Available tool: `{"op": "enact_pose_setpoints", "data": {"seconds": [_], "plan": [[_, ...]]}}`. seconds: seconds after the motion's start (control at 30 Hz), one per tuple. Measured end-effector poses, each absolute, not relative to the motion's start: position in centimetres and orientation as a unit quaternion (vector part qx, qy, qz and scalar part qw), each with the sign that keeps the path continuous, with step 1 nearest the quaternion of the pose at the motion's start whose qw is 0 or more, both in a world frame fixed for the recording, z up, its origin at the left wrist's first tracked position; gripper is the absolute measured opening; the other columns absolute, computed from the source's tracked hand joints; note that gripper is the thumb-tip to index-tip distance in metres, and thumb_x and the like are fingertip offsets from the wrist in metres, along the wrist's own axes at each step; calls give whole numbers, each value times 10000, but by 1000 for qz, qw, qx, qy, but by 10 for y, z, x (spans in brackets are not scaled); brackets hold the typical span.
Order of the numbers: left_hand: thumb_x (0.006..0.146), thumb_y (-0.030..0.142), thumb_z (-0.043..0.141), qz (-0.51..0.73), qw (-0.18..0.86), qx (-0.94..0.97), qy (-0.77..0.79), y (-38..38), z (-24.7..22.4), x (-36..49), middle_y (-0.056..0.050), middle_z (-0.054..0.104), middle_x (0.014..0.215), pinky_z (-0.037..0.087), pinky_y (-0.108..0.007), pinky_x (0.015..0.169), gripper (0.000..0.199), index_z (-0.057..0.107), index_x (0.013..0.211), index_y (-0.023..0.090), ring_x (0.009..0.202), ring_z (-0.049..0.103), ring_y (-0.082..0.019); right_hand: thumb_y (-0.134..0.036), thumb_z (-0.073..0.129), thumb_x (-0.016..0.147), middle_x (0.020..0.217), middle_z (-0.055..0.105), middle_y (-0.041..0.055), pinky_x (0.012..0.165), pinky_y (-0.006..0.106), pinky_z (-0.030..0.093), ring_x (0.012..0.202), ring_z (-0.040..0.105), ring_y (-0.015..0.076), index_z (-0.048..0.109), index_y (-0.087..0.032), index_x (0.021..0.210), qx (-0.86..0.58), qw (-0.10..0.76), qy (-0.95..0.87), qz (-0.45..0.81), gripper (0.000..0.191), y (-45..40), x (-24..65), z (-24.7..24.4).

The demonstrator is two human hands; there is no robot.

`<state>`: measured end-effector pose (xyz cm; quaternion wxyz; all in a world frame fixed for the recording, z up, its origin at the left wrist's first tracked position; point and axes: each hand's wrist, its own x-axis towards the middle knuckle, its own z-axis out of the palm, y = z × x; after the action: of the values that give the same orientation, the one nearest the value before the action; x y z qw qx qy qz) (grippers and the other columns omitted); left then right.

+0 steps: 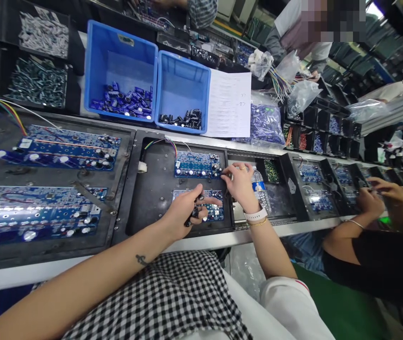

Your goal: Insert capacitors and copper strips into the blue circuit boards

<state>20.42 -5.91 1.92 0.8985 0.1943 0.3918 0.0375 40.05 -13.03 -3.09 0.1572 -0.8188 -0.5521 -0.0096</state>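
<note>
My left hand (184, 211) is curled around several small black capacitors (188, 221), its index finger stretched out over the lower blue circuit board (216, 213). That board lies in a dark tray (148, 203) and is partly hidden by the hand. Behind it in the same tray sits the upper blue circuit board (197, 165), with coloured wires at its left end. My right hand (239, 185) has thumb and index finger pinched at this board's right end, among its capacitors. What the fingertips hold there is too small to make out.
Two blue bins stand behind the tray, one with blue capacitors (127, 100), one with black capacitors (183, 119). A printed sheet (230, 104) lies beside them. A water bottle (260, 189) is right of my right hand. Larger boards (70, 146) lie left; a co-worker's hands (374, 198) work right.
</note>
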Motion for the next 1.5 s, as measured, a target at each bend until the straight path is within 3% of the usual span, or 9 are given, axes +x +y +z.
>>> {"op": "enact_pose_setpoints", "data": {"seconds": [0.17, 0.37, 0.73, 0.87, 1.0, 1.27, 1.4, 1.5], "plan": [[984, 281, 472, 60, 894, 179, 406, -54, 21, 202, -72, 656, 847, 202, -94, 292, 179, 462, 857, 156, 397, 443, -31, -184, 614, 872, 813, 708, 37, 1045, 548, 219, 1068, 561, 282, 643, -226, 851, -819, 158, -551, -10, 56, -127, 402, -34], [953, 267, 543, 77, 890, 201, 402, -53, 19, 204, 7, 508, 778, 195, -89, 284, 193, 523, 818, 130, 422, 450, -14, -227, 599, 893, 913, 709, 53, 1051, 512, 266, 1090, 546, 266, 657, -227, 882, -826, 184, -532, -39, 59, -132, 398, -42], [881, 269, 652, 109, 889, 202, 397, -51, 6, 205, 24, 450, 704, 186, -86, 296, 204, 565, 784, 113, 436, 427, -12, -233, 523, 957, 898, 727, 31, 1088, 547, 275, 1069, 562, 256, 691, -248, 944, -786, 148, -596, -68, 169, -138, 387, -32], [892, 254, 629, 110, 889, 207, 393, -53, 9, 206, 17, 489, 707, 189, -91, 303, 162, 558, 817, 130, 423, 425, -18, -287, 525, 969, 1095, 707, 61, 961, 410, 463, 1050, 605, 226, 667, -245, 1148, -776, 257, -576, 9, 232, -148, 357, 4], [891, 246, 606, 86, 892, 211, 391, -63, 17, 207, 17, 509, 687, 184, -94, 316, 128, 562, 839, 138, 425, 429, -27, -280, 504, 980, 1068, 703, 38, 870, 295, 526, 977, 655, 167, 651, -266, 1169, -730, 306, -601, 109, 240, -165, 329, 36], [891, 183, 494, -151, 877, 168, 423, -100, 9, 187, -133, 674, 808, 165, -114, 307, 130, 590, 913, 98, 381, 415, -41, -181, 468, 970, 1031, 708, 38, 852, 297, 537, 950, 676, 175, 660, -245, 1063, -770, 229, -578, 142, 223, -207, 350, -3], [960, 282, 479, -170, 876, 177, 416, -109, 0, 181, 5, 517, 601, 155, -110, 326, 188, 542, 867, 131, 369, 378, -40, -168, 463, 971, 1082, 703, 51, 855, 300, 532, 975, 676, 184, 657, -233, 1094, -766, 176, -598, 158, 238, -209, 353, -22], [978, 332, 460, -156, 883, 178, 406, -110, -1, 179, 70, 360, 560, 154, -121, 329, 233, 525, 854, 146, 355, 314, -33, -172, 460, 978, 1085, 704, 53, 833, 298, 527, 960, 679, 189, 652, -231, 1120, -762, 133, -616, 148, 246, -206, 352, -23]]}}
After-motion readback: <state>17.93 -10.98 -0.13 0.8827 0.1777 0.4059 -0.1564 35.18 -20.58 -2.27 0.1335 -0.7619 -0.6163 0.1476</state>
